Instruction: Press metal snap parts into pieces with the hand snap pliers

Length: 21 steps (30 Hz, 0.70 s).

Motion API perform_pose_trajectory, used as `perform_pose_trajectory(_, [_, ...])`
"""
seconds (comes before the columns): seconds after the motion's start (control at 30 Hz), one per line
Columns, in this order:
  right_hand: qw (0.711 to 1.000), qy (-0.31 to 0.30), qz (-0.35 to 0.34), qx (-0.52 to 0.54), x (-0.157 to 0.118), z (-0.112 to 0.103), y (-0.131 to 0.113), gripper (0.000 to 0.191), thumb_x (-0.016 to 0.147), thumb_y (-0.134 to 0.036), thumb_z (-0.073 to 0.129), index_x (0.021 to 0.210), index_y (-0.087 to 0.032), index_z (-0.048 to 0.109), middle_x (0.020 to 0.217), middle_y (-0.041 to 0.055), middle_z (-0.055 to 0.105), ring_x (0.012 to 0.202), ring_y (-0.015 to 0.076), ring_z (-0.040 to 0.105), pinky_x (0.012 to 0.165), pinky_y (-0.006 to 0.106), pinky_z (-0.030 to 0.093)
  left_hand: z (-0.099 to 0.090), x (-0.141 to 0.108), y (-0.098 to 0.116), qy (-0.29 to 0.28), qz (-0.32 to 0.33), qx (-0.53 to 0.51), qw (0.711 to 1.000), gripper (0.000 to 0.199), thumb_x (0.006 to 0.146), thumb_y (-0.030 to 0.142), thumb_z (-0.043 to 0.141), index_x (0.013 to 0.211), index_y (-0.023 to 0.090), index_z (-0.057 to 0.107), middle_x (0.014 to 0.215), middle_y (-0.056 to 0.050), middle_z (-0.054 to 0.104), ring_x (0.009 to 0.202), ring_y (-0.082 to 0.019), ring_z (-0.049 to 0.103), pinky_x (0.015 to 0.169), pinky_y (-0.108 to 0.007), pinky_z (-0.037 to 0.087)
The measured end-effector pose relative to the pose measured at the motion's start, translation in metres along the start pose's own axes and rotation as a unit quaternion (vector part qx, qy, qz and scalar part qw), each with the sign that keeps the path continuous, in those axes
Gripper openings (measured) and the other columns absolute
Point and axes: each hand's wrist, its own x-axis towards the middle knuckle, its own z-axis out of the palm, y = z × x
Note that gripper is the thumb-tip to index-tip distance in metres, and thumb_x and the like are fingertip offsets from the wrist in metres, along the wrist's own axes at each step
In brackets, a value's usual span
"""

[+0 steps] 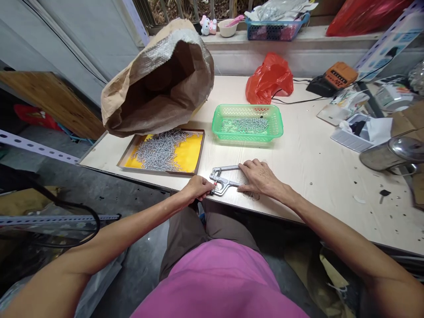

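Note:
Metal hand pliers [225, 184] lie on the table near its front edge, jaws pointing left. My right hand [260, 177] is wrapped round their two handles. At the jaws, my left hand [198, 188] is closed in a pinch; what its fingertips hold is too small to make out. A bit of red shows at the jaws. Behind my left hand is a shallow tray [200, 152] with a yellow bottom, heaped with small silver metal parts [157, 152]. A green plastic basket [280, 126] with more silver parts stands beyond the pliers.
A large open paper sack [132, 95] leans over the tray's back. Behind the basket are a red plastic bag [270, 79] and an orange-black battery on a charger [334, 78]. At the right stand a white box [353, 137] and a metal canister [380, 157]. The table's front edge runs below my hands.

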Motion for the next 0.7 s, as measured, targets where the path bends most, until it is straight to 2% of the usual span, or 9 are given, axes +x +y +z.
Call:
perform_pose_trajectory(0.1, [1.000, 0.008, -0.009, 0.006, -0.002, 0.003, 0.003, 0.080, 0.069, -0.068, 0.067, 0.127, -0.016, 0.050, 0.122, 0.0182, 0.056, 0.108, 0.0351, 0.048, 0.088, 0.046, 0.036, 0.001, 0.000, -0.001, -0.002, -0.006, -0.001, 1.000, 0.035, 0.077, 0.034, 0.070, 0.055, 0.015, 0.051, 0.039, 0.006, 0.045, 0.032, -0.004, 0.036, 0.036, -0.019, 0.026])
perform_pose_trajectory(0.27, [0.999, 0.022, -0.025, 0.017, -0.006, 0.008, 0.008, 0.093, 0.067, -0.078, 0.061, 0.132, -0.012, 0.047, 0.124, 0.0194, 0.056, 0.110, 0.0363, 0.047, 0.094, 0.048, 0.034, 0.000, 0.000, 0.001, -0.006, -0.036, -0.010, 0.999, 0.028, 0.078, 0.035, 0.069, 0.064, 0.015, 0.055, 0.041, 0.006, 0.049, 0.033, -0.007, 0.044, 0.040, -0.019, 0.035])
perform_pose_trajectory(0.4, [0.999, 0.020, -0.031, 0.016, -0.005, 0.006, 0.007, 0.087, 0.069, -0.072, 0.064, 0.130, -0.012, 0.048, 0.121, 0.0186, 0.058, 0.109, 0.0348, 0.049, 0.094, 0.046, 0.035, -0.001, -0.003, -0.002, -0.011, -0.034, 0.020, 0.999, 0.027, 0.078, 0.038, 0.067, 0.067, 0.015, 0.058, 0.044, 0.005, 0.051, 0.036, -0.009, 0.048, 0.044, -0.020, 0.039])
perform_pose_trajectory(0.47, [0.999, 0.017, -0.031, 0.016, -0.004, 0.005, 0.004, 0.078, 0.073, -0.064, 0.067, 0.129, -0.012, 0.050, 0.117, 0.0170, 0.060, 0.105, 0.0327, 0.051, 0.091, 0.043, 0.038, -0.001, -0.007, -0.005, 0.024, 0.012, 0.096, 0.995, 0.027, 0.081, 0.038, 0.064, 0.069, 0.015, 0.061, 0.052, 0.001, 0.056, 0.046, -0.012, 0.055, 0.051, -0.022, 0.043])
perform_pose_trajectory(0.53, [0.999, 0.016, -0.032, 0.018, -0.003, 0.005, 0.001, 0.070, 0.076, -0.055, 0.068, 0.129, -0.013, 0.050, 0.111, 0.0150, 0.062, 0.101, 0.0307, 0.052, 0.087, 0.040, 0.040, 0.002, -0.012, -0.006, 0.115, 0.118, 0.213, 0.963, 0.023, 0.084, 0.037, 0.061, 0.077, 0.015, 0.065, 0.070, -0.004, 0.064, 0.068, -0.017, 0.062, 0.063, -0.026, 0.047])
perform_pose_trajectory(0.6, [0.999, 0.020, -0.036, 0.025, -0.004, 0.007, -0.001, 0.065, 0.080, -0.046, 0.068, 0.131, -0.013, 0.047, 0.107, 0.0136, 0.063, 0.097, 0.0289, 0.053, 0.084, 0.038, 0.042, 0.009, -0.013, -0.003, 0.185, 0.251, 0.316, 0.896, 0.021, 0.086, 0.034, 0.060, 0.095, 0.017, 0.066, 0.094, -0.008, 0.066, 0.093, -0.022, 0.061, 0.077, -0.030, 0.048])
perform_pose_trajectory(0.63, [0.999, 0.025, -0.038, 0.029, -0.005, 0.008, -0.003, 0.063, 0.081, -0.042, 0.067, 0.133, -0.013, 0.045, 0.107, 0.0132, 0.063, 0.097, 0.0282, 0.053, 0.084, 0.038, 0.042, 0.013, -0.012, -0.001, 0.193, 0.310, 0.352, 0.862, 0.026, 0.086, 0.033, 0.061, 0.106, 0.017, 0.064, 0.105, -0.009, 0.064, 0.103, -0.024, 0.057, 0.084, -0.033, 0.047])
perform_pose_trajectory(0.7, [0.998, 0.036, -0.039, 0.036, -0.007, 0.010, -0.005, 0.065, 0.083, -0.039, 0.066, 0.137, -0.013, 0.040, 0.109, 0.0130, 0.063, 0.098, 0.0276, 0.053, 0.084, 0.037, 0.043, 0.020, -0.004, 0.008, 0.166, 0.396, 0.404, 0.808, 0.045, 0.083, 0.031, 0.066, 0.123, 0.015, 0.055, 0.124, -0.012, 0.057, 0.118, -0.028, 0.047, 0.095, -0.037, 0.043])
